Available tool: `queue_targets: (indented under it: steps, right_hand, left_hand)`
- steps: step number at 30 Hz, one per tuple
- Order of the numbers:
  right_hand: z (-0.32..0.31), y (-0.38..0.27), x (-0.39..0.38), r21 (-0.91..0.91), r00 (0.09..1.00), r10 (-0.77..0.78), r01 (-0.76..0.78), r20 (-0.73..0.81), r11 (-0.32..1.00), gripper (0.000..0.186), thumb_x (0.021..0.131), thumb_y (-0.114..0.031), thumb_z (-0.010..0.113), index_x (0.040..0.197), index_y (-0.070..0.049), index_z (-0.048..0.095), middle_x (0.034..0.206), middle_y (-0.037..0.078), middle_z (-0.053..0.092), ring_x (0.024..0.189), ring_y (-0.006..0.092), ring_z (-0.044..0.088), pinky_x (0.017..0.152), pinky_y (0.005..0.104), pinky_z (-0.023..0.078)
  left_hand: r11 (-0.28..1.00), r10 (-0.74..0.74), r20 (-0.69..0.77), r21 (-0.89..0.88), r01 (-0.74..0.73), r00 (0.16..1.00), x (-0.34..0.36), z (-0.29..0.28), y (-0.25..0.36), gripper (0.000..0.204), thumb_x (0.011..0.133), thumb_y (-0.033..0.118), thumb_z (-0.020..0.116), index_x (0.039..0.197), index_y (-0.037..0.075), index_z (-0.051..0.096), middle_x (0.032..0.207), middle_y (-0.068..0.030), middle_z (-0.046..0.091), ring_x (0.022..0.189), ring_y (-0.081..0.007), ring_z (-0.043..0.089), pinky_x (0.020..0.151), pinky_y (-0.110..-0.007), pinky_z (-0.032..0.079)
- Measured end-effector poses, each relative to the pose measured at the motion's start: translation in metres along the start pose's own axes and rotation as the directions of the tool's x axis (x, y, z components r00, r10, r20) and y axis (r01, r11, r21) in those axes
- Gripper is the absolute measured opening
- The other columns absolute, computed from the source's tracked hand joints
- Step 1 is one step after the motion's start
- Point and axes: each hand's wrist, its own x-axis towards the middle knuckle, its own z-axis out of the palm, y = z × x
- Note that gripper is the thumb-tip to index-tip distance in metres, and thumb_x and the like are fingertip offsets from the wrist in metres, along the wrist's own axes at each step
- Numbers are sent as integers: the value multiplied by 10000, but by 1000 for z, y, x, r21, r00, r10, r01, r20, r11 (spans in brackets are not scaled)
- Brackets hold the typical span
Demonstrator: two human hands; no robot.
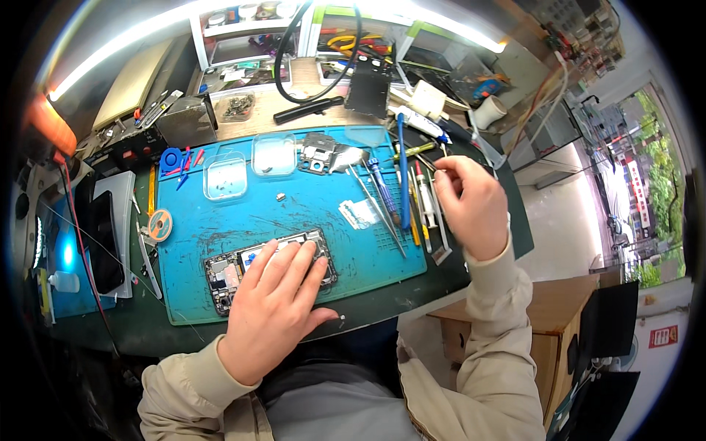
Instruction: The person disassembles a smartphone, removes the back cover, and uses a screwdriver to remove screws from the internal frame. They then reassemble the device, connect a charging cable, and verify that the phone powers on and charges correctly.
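Observation:
An opened smartphone [223, 281] with its inner boards and parts bare lies on the blue work mat near the front edge. My left hand [276, 301] rests flat across its middle and right part, fingers stretched out, hiding much of it. My right hand [474, 206] is raised over the tools at the mat's right side, its thumb and fingers pinched together. A thin stick-like end shows by its fingertips, but I cannot tell whether it is held. Beneath it lies a slim tool with a flat pale end [442, 256], beside a syringe [425, 195] and tweezers [379, 209].
Two clear plastic boxes [225, 176] and a dark phone part [318, 153] lie toward the back of the mat [353, 261]. A blue-handled tool [404, 173] stands among the tools. At left are a solder spool [159, 225] and a black phone [107, 242].

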Motion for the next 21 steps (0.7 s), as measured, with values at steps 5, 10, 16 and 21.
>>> queue_targets:
  steps: [5, 10, 16, 21]
  right_hand:
    - [-14, 17, -5, -31, 976, 108, -105, 189, 994, 107, 898, -191, 745, 912, -86, 745, 837, 89, 726, 724, 255, 702, 656, 364, 544]
    - [-12, 27, -1, -278, 977, 141, -92, 162, 956, 160, 896, -259, 746, 908, -100, 752, 856, 81, 745, 756, 256, 714, 682, 373, 550]
    - [-8, 17, 7, -224, 986, 106, -75, 128, 972, 172, 892, -261, 746, 930, -94, 767, 863, 92, 754, 778, 263, 726, 691, 376, 555]
    - [-3, 3, 13, -180, 991, 65, -43, 119, 983, 179, 892, -295, 738, 902, -121, 775, 872, 98, 755, 824, 302, 731, 721, 421, 576]
  left_hand:
    - [996, 79, -7, -35, -79, 997, 7, -8, -8, 630, 751, 345, 855, 1262, 18, 685, 1391, -131, 603, 1318, -320, 526, 1177, -494, 397]
    - [992, 124, 32, -23, -124, 992, 6, -12, -12, 646, 805, 387, 816, 1297, 3, 650, 1382, -133, 621, 1289, -310, 538, 1141, -444, 422]
    - [984, 175, 107, -56, -170, 979, 11, -23, -20, 645, 854, 343, 795, 1362, 6, 587, 1408, -136, 618, 1275, -323, 549, 1093, -419, 452]
    - [960, 229, 74, -179, -213, 971, 11, -22, -34, 566, 891, 251, 778, 1363, 8, 581, 1419, -151, 611, 1251, -340, 582, 1048, -415, 490]
